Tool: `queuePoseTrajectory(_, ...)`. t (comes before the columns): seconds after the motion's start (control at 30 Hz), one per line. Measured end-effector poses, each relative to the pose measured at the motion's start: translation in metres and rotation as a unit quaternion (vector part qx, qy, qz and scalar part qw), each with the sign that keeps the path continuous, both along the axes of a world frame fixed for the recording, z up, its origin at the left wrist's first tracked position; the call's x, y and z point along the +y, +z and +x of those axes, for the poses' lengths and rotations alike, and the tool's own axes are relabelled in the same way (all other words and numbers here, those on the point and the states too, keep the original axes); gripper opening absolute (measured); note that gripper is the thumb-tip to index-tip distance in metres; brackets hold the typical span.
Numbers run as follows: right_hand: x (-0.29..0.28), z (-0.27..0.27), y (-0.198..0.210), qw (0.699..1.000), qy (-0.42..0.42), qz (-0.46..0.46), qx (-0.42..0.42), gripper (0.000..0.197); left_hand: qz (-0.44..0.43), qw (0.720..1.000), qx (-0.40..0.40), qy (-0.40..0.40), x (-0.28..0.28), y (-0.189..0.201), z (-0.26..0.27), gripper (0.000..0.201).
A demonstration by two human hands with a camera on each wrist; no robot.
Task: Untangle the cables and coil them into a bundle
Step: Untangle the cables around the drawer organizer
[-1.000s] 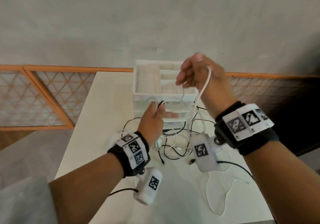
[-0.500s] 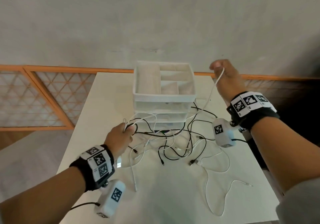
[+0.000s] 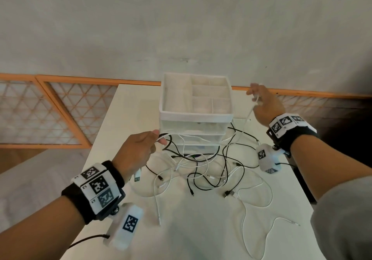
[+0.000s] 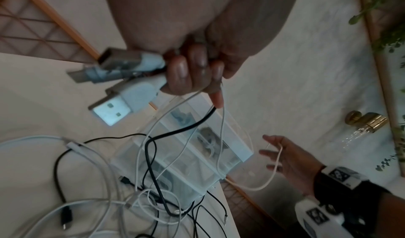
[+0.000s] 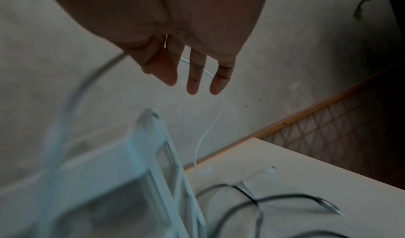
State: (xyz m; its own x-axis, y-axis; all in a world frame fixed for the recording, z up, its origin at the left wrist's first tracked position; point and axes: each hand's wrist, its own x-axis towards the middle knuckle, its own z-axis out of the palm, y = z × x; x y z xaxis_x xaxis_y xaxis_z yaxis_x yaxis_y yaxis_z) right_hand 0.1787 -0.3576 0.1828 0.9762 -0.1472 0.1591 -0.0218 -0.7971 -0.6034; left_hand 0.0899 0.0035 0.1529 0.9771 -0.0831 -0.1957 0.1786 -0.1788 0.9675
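Observation:
A tangle of black and white cables (image 3: pixel 205 167) lies on the white table (image 3: pixel 201 229) in front of a drawer organizer. My left hand (image 3: pixel 155 139) is raised at the tangle's left and grips several strands; the left wrist view shows its fingers (image 4: pixel 192 72) curled round a black cable (image 4: pixel 186 127) and white ones, with white USB plugs (image 4: pixel 122 101) sticking out behind. My right hand (image 3: pixel 259 100) hovers right of the organizer with straight, spread fingers (image 5: pixel 192 75). A thin white cable (image 5: pixel 215 120) drapes over them and hangs down to the table.
The white drawer organizer (image 3: pixel 195 116) with open top compartments stands mid-table, behind the tangle. Loose white cable loops (image 3: pixel 255 205) trail to the table's front right. An orange lattice railing (image 3: pixel 50 108) runs behind the table, and a grey wall rises beyond it.
My hands, close together above the organizer a second ago, have moved apart. The left dropped to the tangle's left with its strands. The right swung right and its fingers straightened.

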Motion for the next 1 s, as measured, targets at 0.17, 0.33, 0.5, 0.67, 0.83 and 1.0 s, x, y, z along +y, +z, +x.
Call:
queuePoseTrajectory(0.17, 0.011, -0.041, -0.031, 0.982, -0.053, -0.092, 0.158, 0.075, -0.002, 0.998, -0.054, 0.006, 0.001, 0.005, -0.001, 0.040)
queuePoseTrajectory(0.33, 0.095, -0.094, 0.021, 0.980, 0.123, 0.156, 0.019, 0.065, 0.038, 0.990, -0.104, -0.085, -0.029, 0.034, -0.009, 0.038)
queuePoseTrajectory(0.5, 0.137, -0.105, 0.006, 0.977, 0.204, 0.031, 0.045, 0.015, -0.006, 0.969, -0.182, -0.164, -0.045, 0.075, -0.021, 0.038)
queuePoseTrajectory(0.67, 0.071, -0.092, -0.080, 0.954, 0.072, -0.120, 0.267, 0.033, -0.140, 0.966, -0.203, -0.077, -0.011, 0.096, -0.014, 0.036)
queuePoseTrajectory(0.83, 0.049, -0.068, -0.042, 0.992, -0.050, 0.014, 0.117, 0.025, 0.009, 0.989, -0.133, -0.062, 0.009, 0.065, -0.012, 0.048)
queuePoseTrajectory(1.0, 0.032, -0.061, -0.010, 0.991, -0.131, 0.020, -0.005, 0.027, 0.215, 0.969, -0.120, -0.035, 0.029, 0.011, -0.007, 0.045)
